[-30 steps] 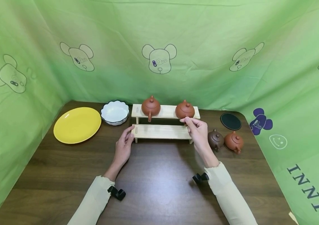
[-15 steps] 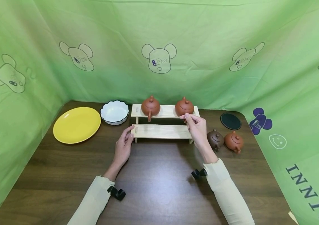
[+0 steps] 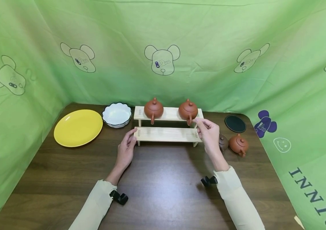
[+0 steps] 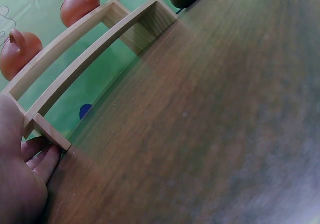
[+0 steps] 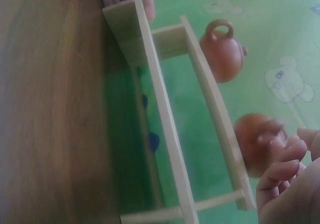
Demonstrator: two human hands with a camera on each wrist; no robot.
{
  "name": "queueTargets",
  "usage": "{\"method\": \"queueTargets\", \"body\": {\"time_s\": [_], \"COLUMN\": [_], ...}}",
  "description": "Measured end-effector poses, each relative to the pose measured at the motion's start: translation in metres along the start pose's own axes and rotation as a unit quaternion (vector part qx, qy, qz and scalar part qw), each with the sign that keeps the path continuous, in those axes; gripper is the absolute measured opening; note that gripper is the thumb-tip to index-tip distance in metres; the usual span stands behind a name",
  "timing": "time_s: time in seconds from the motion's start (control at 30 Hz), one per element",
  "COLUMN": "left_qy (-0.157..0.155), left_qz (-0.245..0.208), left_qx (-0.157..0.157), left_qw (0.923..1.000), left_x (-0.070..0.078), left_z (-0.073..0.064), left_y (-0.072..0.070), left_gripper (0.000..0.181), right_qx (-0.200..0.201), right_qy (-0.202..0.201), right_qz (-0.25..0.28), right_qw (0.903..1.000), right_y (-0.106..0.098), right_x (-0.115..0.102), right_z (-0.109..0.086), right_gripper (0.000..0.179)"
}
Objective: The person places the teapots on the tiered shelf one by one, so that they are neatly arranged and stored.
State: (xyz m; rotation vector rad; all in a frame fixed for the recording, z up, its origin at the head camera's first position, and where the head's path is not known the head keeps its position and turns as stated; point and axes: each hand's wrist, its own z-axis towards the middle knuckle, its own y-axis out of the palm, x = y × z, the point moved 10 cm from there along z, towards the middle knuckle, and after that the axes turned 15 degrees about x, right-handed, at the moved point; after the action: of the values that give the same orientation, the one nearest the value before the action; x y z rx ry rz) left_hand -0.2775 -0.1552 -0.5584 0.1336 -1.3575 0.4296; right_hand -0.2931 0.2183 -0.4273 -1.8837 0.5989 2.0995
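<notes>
Two clay teapots (image 3: 153, 108) on the upper step (image 3: 170, 113) of a wooden stand (image 3: 138, 122).
The left hand (image 3: 126, 151) grips the left end of the lower step (image 3: 165, 134); the right hand (image 3: 209, 135) is just beside the pair's right-hand teapot (image 3: 188, 110); a yellow plate (image 3: 78, 128) lies near the left table edge (image 3: 32, 166).

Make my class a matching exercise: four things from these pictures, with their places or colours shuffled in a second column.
Things
1. Left hand
2. Plate
3. Fluted bowl
4. Dark teapot

Places and colours
A. White inside
B. Partly hidden by the right hand
C. Yellow
D. At the left end of the lower shelf

Pairs: 1-D, 2-C, 3-A, 4-B
</notes>
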Motion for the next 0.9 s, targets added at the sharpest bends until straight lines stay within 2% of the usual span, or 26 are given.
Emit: {"method": "queueTargets", "body": {"time_s": [0.1,0.2,0.33,0.5,0.63,0.77,0.87,0.9], "left_qy": [-0.001,0.013,0.022,0.022,0.012,-0.004,-0.007,-0.001], "left_qz": [0.012,0.008,-0.001,0.009,0.008,0.012,0.013,-0.001], "left_qx": [0.002,0.006,0.009,0.016,0.016,0.008,0.006,0.003], "left_qw": [0.9999,0.9999,0.9997,0.9996,0.9998,0.9999,0.9999,1.0000], "left_x": [0.005,0.018,0.036,0.031,0.018,0.005,0.003,0.008], "left_z": [-0.002,-0.005,-0.011,-0.009,-0.005,-0.002,-0.002,-0.004], "left_y": [-0.001,-0.002,-0.004,-0.004,-0.004,-0.002,-0.001,-0.001], "left_gripper": [0.039,0.040,0.041,0.040,0.040,0.040,0.041,0.041], "right_qx": [0.006,0.006,0.012,0.015,0.015,0.016,0.021,0.024], "right_qy": [-0.011,-0.019,-0.018,-0.029,-0.049,-0.053,-0.054,-0.053], "right_qz": [-0.009,-0.019,-0.044,-0.095,-0.124,-0.122,-0.128,-0.131], "right_qw": [0.9999,0.9996,0.9988,0.9949,0.9909,0.9910,0.9901,0.9897], "right_y": [-0.015,-0.031,-0.054,-0.082,-0.097,-0.110,-0.120,-0.123], "right_x": [-0.005,-0.009,-0.011,-0.012,-0.013,-0.012,-0.010,-0.009], "right_z": [-0.001,-0.004,-0.011,-0.020,-0.027,-0.031,-0.034,-0.035], "right_gripper": [0.017,0.022,0.020,0.023,0.026,0.023,0.022,0.022]}}
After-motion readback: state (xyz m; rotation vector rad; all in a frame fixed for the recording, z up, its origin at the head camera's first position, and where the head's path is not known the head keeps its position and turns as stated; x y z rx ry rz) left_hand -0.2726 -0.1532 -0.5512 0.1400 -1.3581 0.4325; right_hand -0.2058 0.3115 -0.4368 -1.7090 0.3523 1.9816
